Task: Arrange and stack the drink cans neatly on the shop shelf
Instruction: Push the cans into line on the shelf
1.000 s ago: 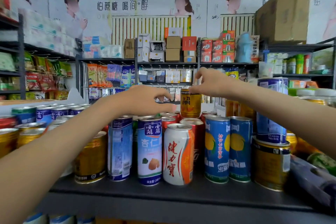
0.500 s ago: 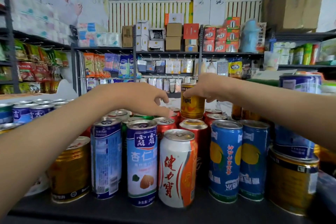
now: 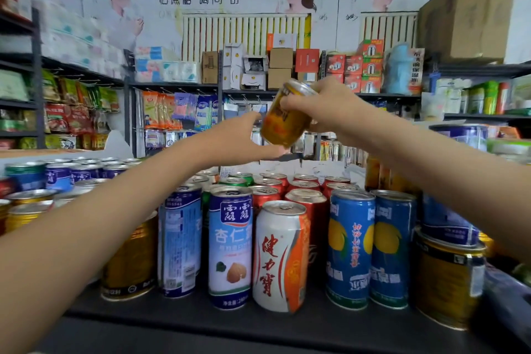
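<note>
Orange can is held tilted in the air above the back rows on the shelf, its silver top leaning up and to the right. The right hand grasps it, fingers curled round its upper half from the right side. The left hand is spread loosely at the can's lower end, thumb up beside its left wall and fingers reaching under its base. Whether they touch the can cannot be told.

Below the two hands stands a block of red cans with a green can at its left edge, all upright.

In front of these runs the first row. It begins with a gold can on the left, partly behind the left forearm. Next come a blue can turned label-away and a blue-and-white can showing an almond. After those are a white can with red characters and two blue cans bearing yellow fruit. A wide gold tin ends the row on the right, with a blue tin stacked on top.

More blue and gold cans crowd the far left.

Across the aisle, back shelves carry small boxes and hanging packets, and a large cardboard box sits high on the right.
</note>
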